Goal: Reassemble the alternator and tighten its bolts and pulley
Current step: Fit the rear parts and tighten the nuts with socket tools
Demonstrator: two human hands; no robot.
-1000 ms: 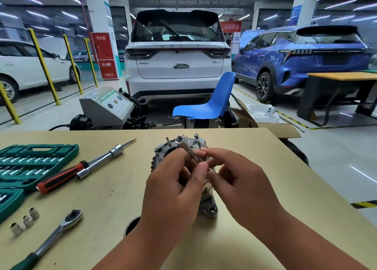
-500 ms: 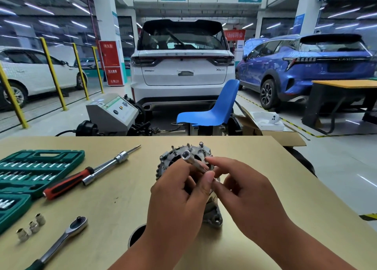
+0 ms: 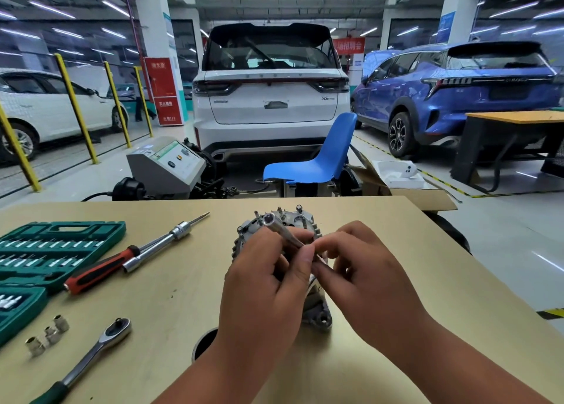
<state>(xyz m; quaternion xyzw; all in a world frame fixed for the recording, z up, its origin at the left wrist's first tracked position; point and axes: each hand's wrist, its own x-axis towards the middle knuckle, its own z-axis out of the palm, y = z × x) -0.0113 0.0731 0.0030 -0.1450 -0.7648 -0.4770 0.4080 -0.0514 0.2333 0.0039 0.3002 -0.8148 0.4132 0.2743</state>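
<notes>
The silver alternator stands on the tan table, studs up, mostly hidden behind my hands. My left hand holds a slim metal socket tool between thumb and fingers, its open end pointing up and left above the alternator. My right hand pinches the tool's lower end, fingertips meeting my left thumb. A mounting lug of the alternator shows below my hands.
Left of the alternator lie a red-handled screwdriver, a long extension bar, a ratchet wrench, three small sockets and an open green socket case. A round hole is in the table. A blue chair stands beyond the far edge.
Both hands and the tool keep the same grip over the alternator; the camera has tilted slightly, so everything sits lower in view. The tool's tip has shifted very little.
</notes>
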